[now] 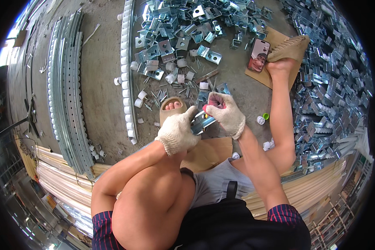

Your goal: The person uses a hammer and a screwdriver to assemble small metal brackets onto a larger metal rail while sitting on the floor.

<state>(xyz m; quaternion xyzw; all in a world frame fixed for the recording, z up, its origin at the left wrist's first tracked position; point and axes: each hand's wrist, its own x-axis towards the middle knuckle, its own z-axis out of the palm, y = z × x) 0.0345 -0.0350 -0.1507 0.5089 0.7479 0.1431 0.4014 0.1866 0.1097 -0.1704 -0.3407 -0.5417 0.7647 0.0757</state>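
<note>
My left hand (pixel 179 130), in a cream knit glove, grips a shiny bent metal bracket (pixel 204 121) in front of my knees. Close to the bracket's right side is my gloved right hand (pixel 227 116), its fingers curled to a pinch; what they hold, if anything, is hidden. Just beyond the hands lie white plastic rollers (pixel 141 99) and thin metal pins (pixel 158 98), scattered on the concrete. Farther off is a loose heap of similar brackets (pixel 166 48).
A long rail lined with white rollers (pixel 126 75) lies left of the heap, with more perforated metal rails (pixel 68 91) beyond. At right, a phone (pixel 258 56) rests on cardboard (pixel 254 77) beside my foot. A large bracket pile (pixel 329 100) fills the far right. A green cap (pixel 266 116) lies nearby.
</note>
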